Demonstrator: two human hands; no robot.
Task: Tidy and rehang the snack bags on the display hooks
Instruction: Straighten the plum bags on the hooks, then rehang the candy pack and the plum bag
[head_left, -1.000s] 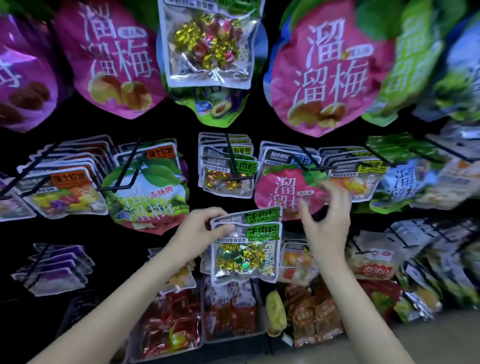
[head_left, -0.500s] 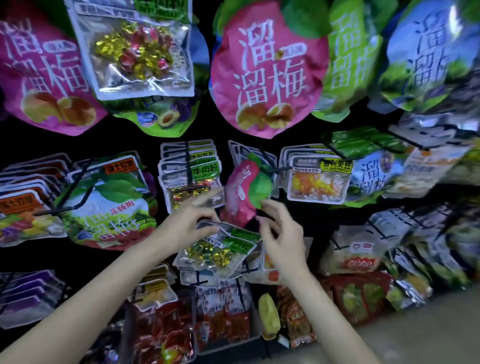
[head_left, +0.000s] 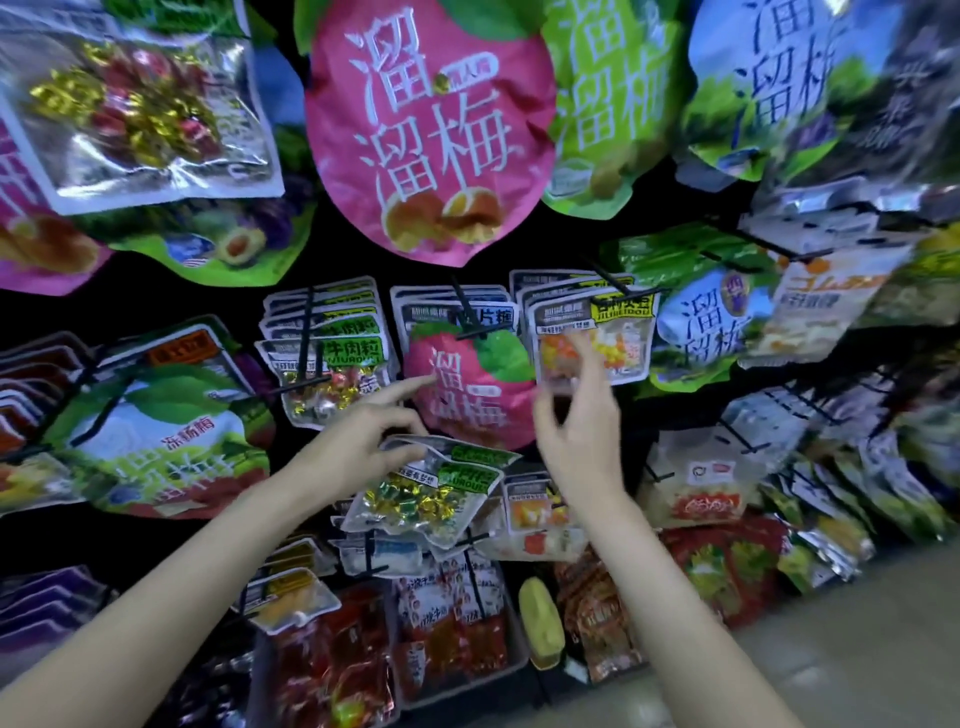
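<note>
Left hand (head_left: 358, 441): thumb and lower fingers pinch the top edge of two clear candy bags (head_left: 431, 493) with green labels; index finger sticks out straight, its tip touching or just short of the small pink bag (head_left: 467, 389) — cannot tell which. The candy bags tilt down to the right, off any hook, in front of the lower row.

Right hand (head_left: 582, 431): raised, blurred, fingers loosely apart and slightly curled, holding nothing. Fingertips lie just in front of the yellow-label bag (head_left: 597, 343); contact unclear.

Small pink bag hangs on the middle hook (head_left: 470, 312), in front of a stack of grey-label bags (head_left: 452, 306). To its left, a hook (head_left: 306, 332) carries a stack of green-label bags (head_left: 332, 353) matching the held pair. Farther left, a white-and-green bag (head_left: 161, 431).

Above: large pink bag (head_left: 431, 130), centre; clear bag of red and gold candies (head_left: 140, 114), upper left; green and blue bags (head_left: 675, 93), upper right.

Below the hands: red packets (head_left: 452, 634) on lower hooks.
</note>
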